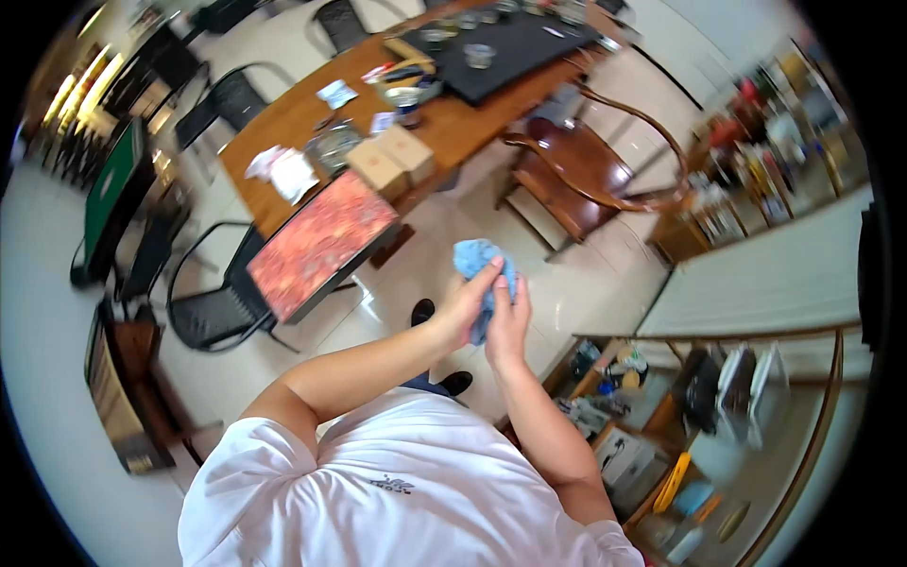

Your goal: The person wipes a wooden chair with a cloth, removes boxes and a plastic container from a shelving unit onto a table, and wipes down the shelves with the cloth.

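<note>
A crumpled light-blue cloth (pixel 474 255) is bunched between my two hands, in front of my body and above the tiled floor. My left hand (pixel 463 304) has its fingers wrapped on the cloth from the left side. On the other side, my right hand (pixel 508 326) presses against it, fingers pointing up. Part of the cloth shows above the hands and a bit hangs below them. The palms are hidden.
A wooden table (pixel 274 132) at the upper left holds cardboard boxes (pixel 378 168), a red-patterned box (pixel 323 244) at its near end, and a black tray (pixel 501 71). A wooden armchair (pixel 576 175) stands right of it. Cluttered shelves (pixel 652 416) are at lower right.
</note>
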`<state>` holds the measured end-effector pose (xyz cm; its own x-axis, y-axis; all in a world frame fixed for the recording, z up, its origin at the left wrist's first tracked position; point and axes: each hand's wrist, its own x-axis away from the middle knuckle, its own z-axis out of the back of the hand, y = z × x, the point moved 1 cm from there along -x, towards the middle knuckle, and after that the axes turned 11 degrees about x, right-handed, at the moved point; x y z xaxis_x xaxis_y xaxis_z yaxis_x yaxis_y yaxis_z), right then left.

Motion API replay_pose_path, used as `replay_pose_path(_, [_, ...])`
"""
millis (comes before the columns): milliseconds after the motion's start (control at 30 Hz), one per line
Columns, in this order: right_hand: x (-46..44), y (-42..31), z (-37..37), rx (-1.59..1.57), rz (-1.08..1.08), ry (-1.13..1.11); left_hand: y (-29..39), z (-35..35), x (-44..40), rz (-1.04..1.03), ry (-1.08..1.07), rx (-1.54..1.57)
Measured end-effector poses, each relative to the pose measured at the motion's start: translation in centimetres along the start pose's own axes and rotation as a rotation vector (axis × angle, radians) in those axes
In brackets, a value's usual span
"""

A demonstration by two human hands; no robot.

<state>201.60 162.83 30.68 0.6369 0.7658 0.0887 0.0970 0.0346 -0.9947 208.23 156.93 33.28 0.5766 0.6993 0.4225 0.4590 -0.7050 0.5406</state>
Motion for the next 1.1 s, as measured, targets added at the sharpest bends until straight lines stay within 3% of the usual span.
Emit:
replay_pose_path(167, [0.5,2.3,-9.9,0.462,0.287,-0.473,7.1,8.0,3.9,-0.355,0.320,0.093])
replay_pose_path(267, [0.9,4.1,-16.7,0.571,0.580,-0.588,10.1,17.8,3.8,-0.364,0.446,0.309])
replay_pose_path(300, [0.3,4.3,-18.4,0.496,0.439,-0.671,11.0,19.7,4.5,-0.371,0.457,0.323])
replay_pose_path(333, [-1.0,5.5,-19.6,0.498,0.439,-0.683,12.1,21.5,5.3,-0.427,0.505,0.294])
replay_pose_path(400, [-5.8,11.2,-21.1,0.708,0.197,-0.556,14.3,26.1,6.6,-0.545,0.580,0.240])
replay_pose_path(467, [-11.4,15.4,-21.8,0.663,-0.070,-0.380,15.9,32.3,7.3,-0.696,0.676,0.177])
replay_pose_path(500, [-14.6,18.7,-21.4,0.750,-0.060,-0.305,16.4,36.0,7.1,-0.732,0.925,0.130])
replay_pose_path(533, [-17.1,20.7,-21.0,0.834,-0.046,-0.228,17.1,39.3,7.4,-0.757,0.973,0.136])
replay_pose_path(633, [-19.7,20.0,-21.2,0.864,-0.192,-0.182,19.3,45.2,8.8,-0.711,0.940,0.022])
replay_pose_path(667, [-20.3,19.4,-21.3,0.867,-0.193,-0.185,19.6,46.8,8.6,-0.582,0.947,0.054])
replay_pose_path(733, [-21.2,18.9,-21.3,0.625,-0.570,-0.433,20.6,48.3,7.7,-0.450,0.952,0.084])
replay_pose_path(767, [-22.3,19.8,-21.4,0.552,-0.648,-0.509,20.9,49.0,7.1,-0.369,0.890,0.072])
replay_pose_path(933, [-22.3,21.8,-22.8,0.520,-0.567,-0.596,21.6,51.4,5.3,-0.132,0.759,-0.002])
replay_pose_path(967, [-22.5,22.6,-23.0,0.557,-0.494,-0.660,21.3,52.2,5.3,-0.125,0.762,-0.004])
replay_pose_path(1100, [-22.0,20.9,-23.7,0.524,-0.547,-0.692,21.1,52.7,5.2,-0.106,0.769,0.047])
